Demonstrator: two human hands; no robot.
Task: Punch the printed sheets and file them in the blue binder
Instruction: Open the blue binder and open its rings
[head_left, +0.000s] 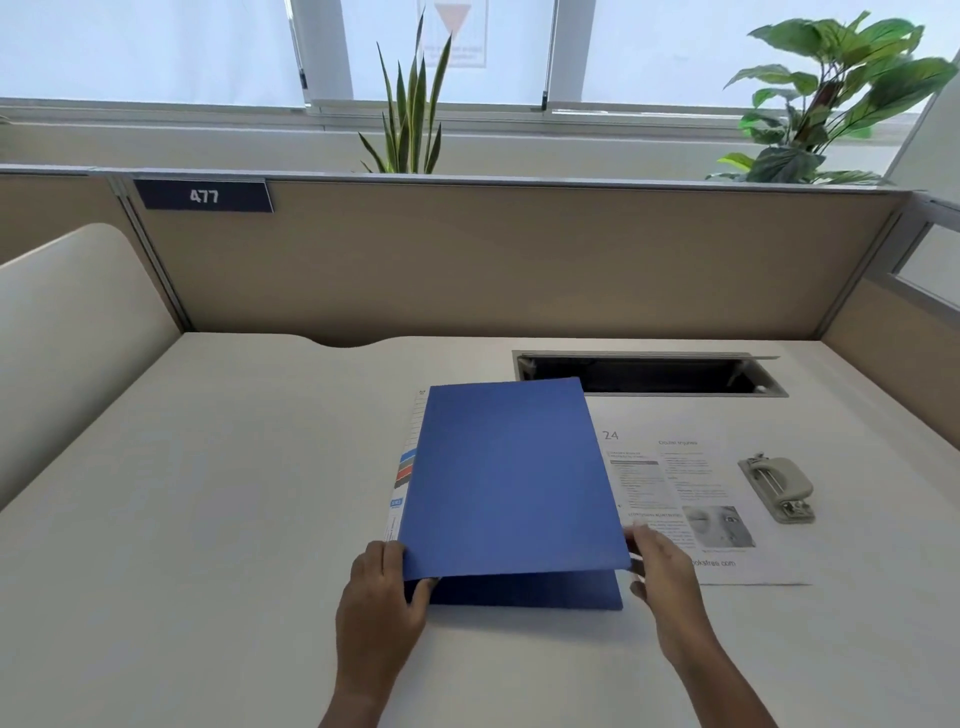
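Fingers of the left hand (382, 590) and right hand (662, 569) clamp the half-raised cover of a blue plastic binder (511, 478) on the white table (234, 493); printed paper sheets (670, 488) beside it look unpunched, unfiled.

The blue binder (511, 478) lies in the lower middle of the frame on the pale surface (208, 519), its plain front cover raised off the back cover, leaving a wedge-shaped gap at the near edge. A white index sheet (410, 452) with coloured tabs juts out along its left side. The printed sheets (691, 499) lie flat just right of it, partly under the cover, showing text and a grey picture. A grey-beige hole punch (776, 488) sits at their right edge.
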